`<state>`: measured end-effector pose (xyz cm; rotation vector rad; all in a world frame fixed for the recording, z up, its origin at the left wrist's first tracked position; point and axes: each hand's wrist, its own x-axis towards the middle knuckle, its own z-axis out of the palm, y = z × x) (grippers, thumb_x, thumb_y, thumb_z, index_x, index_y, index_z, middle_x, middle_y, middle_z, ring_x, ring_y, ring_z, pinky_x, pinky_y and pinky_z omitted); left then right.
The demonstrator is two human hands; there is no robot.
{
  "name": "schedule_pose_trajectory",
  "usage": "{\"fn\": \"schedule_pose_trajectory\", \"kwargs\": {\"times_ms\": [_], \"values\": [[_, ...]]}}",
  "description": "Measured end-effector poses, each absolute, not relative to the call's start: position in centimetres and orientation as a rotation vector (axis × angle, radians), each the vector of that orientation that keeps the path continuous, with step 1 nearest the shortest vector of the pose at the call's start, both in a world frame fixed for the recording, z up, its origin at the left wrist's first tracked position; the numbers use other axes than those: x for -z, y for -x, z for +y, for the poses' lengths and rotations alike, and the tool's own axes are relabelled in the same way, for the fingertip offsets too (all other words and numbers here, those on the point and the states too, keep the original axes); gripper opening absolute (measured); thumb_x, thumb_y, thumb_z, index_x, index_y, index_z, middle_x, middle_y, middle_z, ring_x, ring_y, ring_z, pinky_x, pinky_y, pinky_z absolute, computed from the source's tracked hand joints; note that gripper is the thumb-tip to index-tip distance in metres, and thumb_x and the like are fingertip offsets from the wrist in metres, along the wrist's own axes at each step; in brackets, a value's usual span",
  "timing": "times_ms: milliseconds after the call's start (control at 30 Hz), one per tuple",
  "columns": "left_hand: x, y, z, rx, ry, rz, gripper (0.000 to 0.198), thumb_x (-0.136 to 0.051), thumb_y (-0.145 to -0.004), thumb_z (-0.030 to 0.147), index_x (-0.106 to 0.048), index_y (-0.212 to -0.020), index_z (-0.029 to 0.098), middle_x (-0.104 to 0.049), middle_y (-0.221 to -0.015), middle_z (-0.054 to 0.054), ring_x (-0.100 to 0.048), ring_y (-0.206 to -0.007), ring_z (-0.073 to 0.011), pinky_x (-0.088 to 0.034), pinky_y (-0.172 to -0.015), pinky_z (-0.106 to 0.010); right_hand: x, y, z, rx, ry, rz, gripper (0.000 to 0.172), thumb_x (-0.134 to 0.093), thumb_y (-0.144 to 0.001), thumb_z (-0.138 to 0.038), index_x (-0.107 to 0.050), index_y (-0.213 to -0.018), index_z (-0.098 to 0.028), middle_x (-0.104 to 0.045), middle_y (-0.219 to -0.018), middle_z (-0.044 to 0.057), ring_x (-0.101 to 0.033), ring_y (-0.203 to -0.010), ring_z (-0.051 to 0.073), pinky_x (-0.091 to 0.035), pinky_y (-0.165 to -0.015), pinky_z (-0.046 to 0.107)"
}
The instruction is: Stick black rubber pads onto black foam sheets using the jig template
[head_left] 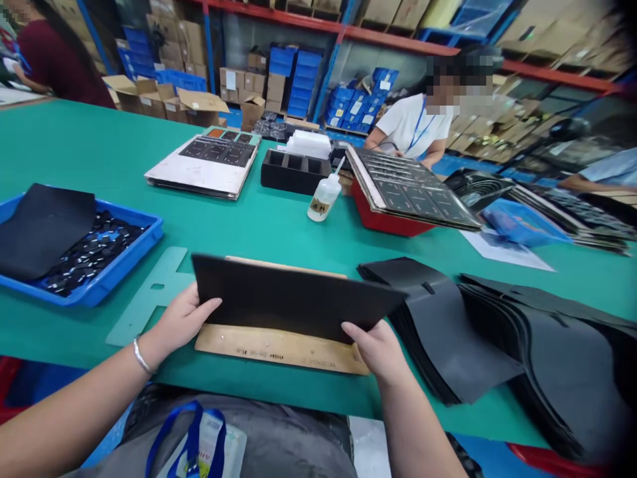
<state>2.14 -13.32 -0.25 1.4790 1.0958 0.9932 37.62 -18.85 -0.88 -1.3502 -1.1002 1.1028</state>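
A black sheet (293, 299) is held up at a tilt between my two hands, above a wooden board (283, 350) with printed marks. My left hand (184, 318) pinches its left end, thumb on the near face. At the right end my right hand (375, 345) grips the lower corner, thumb in front and fingers hidden behind. The board lies on the green table (239, 232), partly covered by the sheet. A pale green template (159, 292) with cut-outs lies left of the board.
Stacked black sheets (438, 325) lie to the right. At the left is a blue tray (154, 229) of small black parts. A white bottle (324, 198), a black divided box (293, 174) and a red bin (393, 222) stand farther back. A person (413, 123) sits across the table.
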Motion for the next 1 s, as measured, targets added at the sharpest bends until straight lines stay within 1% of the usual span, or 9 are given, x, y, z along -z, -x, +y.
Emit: {"fn": "schedule_pose_trajectory", "kwargs": {"times_ms": [100,167,233,333,400,533,633,767,1000], "values": [[-0.8,-2.8,-13.6,-1.020,-1.483,1.075,0.055,-0.054,-0.084,0.036,-0.036,-0.134,0.022,-0.046,-0.137,-0.009,-0.047,-0.121,-0.0238,-0.043,-0.098,-0.034,-0.7,-36.8,-19.0,-1.149,1.361,-1.037,0.048,-0.072,-0.071,-0.037,-0.056,-0.115,-0.024,-0.061,-0.118,0.006,-0.057,-0.107,0.028,-0.049,-0.089,0.043],[-0.9,-2.9,-13.8,-0.952,-1.576,1.159,0.063,-0.054,-0.083,0.035,-0.028,-0.139,0.023,-0.045,-0.138,-0.009,-0.049,-0.120,-0.0238,-0.044,-0.096,-0.033,-1.1,-36.3,-19.0,-1.146,1.416,-1.051,0.049,-0.070,-0.072,-0.037,-0.054,-0.117,-0.025,-0.060,-0.118,0.006,-0.057,-0.106,0.027,-0.049,-0.089,0.042],[-0.6,-2.9,-13.9,-0.810,-1.723,1.341,0.072,-0.055,-0.082,0.037,-0.019,-0.143,0.023,-0.054,-0.127,-0.012,-0.056,-0.109,-0.0263,-0.048,-0.087,-0.035,-0.9,-36.0,-18.7,-1.090,1.479,-1.142,0.057,-0.070,-0.072,-0.035,-0.050,-0.124,-0.025,-0.057,-0.123,0.006,-0.054,-0.112,0.026,-0.044,-0.097,0.043],[0.0,-2.7,-13.9,-0.509,-1.943,1.622,0.081,-0.053,-0.082,0.040,-0.008,-0.146,0.018,-0.066,-0.093,-0.011,-0.065,-0.082,-0.0282,-0.050,-0.069,-0.036,0.1,-36.3,-18.2,-0.985,1.565,-1.282,0.076,-0.068,-0.074,-0.035,-0.031,-0.139,-0.025,-0.044,-0.136,0.005,-0.044,-0.123,0.024,-0.035,-0.106,0.043],[0.0,-2.8,-13.7,-0.417,-2.088,1.712,0.074,-0.051,-0.083,0.041,-0.016,-0.144,0.018,-0.065,-0.084,-0.009,-0.064,-0.077,-0.0269,-0.050,-0.067,-0.036,0.7,-36.7,-18.0,-0.931,1.617,-1.321,0.083,-0.066,-0.075,-0.037,-0.021,-0.143,-0.023,-0.037,-0.141,0.006,-0.039,-0.127,0.024,-0.034,-0.107,0.042],[-0.3,-3.4,-13.7,-0.582,-2.382,1.776,0.057,-0.058,-0.078,0.036,-0.044,-0.130,0.017,-0.054,-0.114,-0.015,-0.055,-0.104,-0.0301,-0.047,-0.084,-0.042,1.3,-37.6,-17.8,-0.841,1.675,-1.396,0.088,-0.065,-0.075,-0.040,-0.015,-0.145,-0.022,-0.034,-0.143,0.007,-0.036,-0.129,0.025,-0.031,-0.109,0.042],[-0.1,-4.5,-15.1,-0.677,-2.646,1.418,0.039,-0.052,-0.083,0.025,-0.054,-0.121,0.020,-0.048,-0.128,-0.012,-0.046,-0.118,-0.0271,-0.039,-0.099,-0.044,1.2,-37.7,-17.9,-0.782,1.691,-1.464,0.086,-0.064,-0.076,-0.039,-0.015,-0.145,-0.022,-0.035,-0.142,0.006,-0.036,-0.129,0.024,-0.029,-0.110,0.041],[0.7,-6.0,-17.7,-0.476,-2.838,0.791,0.034,-0.040,-0.090,0.021,-0.054,-0.121,0.025,-0.052,-0.132,-0.002,-0.041,-0.125,-0.0205,-0.026,-0.109,-0.045,1.3,-37.3,-18.2,-0.778,1.612,-1.456,0.085,-0.062,-0.078,-0.038,-0.012,-0.145,-0.024,-0.029,-0.145,0.004,-0.032,-0.131,0.021,-0.029,-0.110,0.037],[1.2,-6.5,-18.6,-0.348,-2.819,0.792,0.037,-0.036,-0.092,0.024,-0.051,-0.127,0.024,-0.050,-0.135,0.001,-0.037,-0.130,-0.0212,-0.026,-0.109,-0.045,1.8,-37.1,-18.3,-0.759,1.513,-1.407,0.084,-0.063,-0.077,-0.036,-0.014,-0.144,-0.026,-0.027,-0.147,0.002,-0.029,-0.133,0.020,-0.027,-0.111,0.035]]}}
